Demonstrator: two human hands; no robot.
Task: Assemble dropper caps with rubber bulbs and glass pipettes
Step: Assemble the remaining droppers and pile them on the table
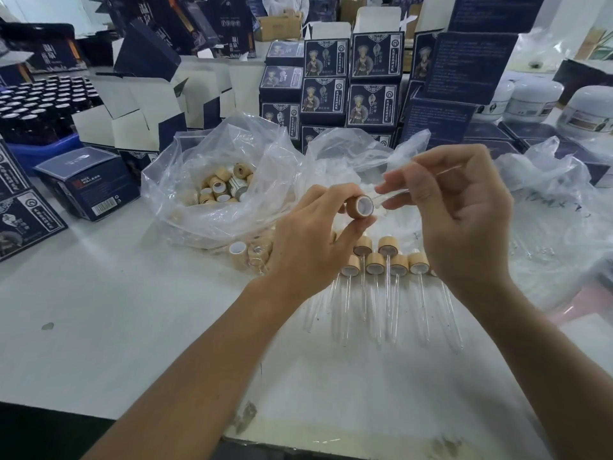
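While left hand (pixel 311 240) grips cap (pixel 363 205), right hand (pixel 464 210) pinches pipette (pixel 428 180) angled up-right.

Bag of caps (pixel 219 190) lies left of assembled droppers (pixel 381 270).

Left hand (pixel 308 240) gripping a bamboo dropper cap (pixel 361 206) between thumb and fingertips, white-lined opening turned toward the right hand (pixel 461 207). Right fingers (pixel 398 180) pinching a clear glass pipette (pixel 394 193), its end just at the cap's opening. Below both hands, finished droppers (pixel 381 270) lying in a row on the white table (pixel 132 310). Beyond the left fingertips, an open plastic bag (pixel 199 161) of loose caps (pixel 220 189). Farther back, stacked dark blue boxes (pixel 348 84).
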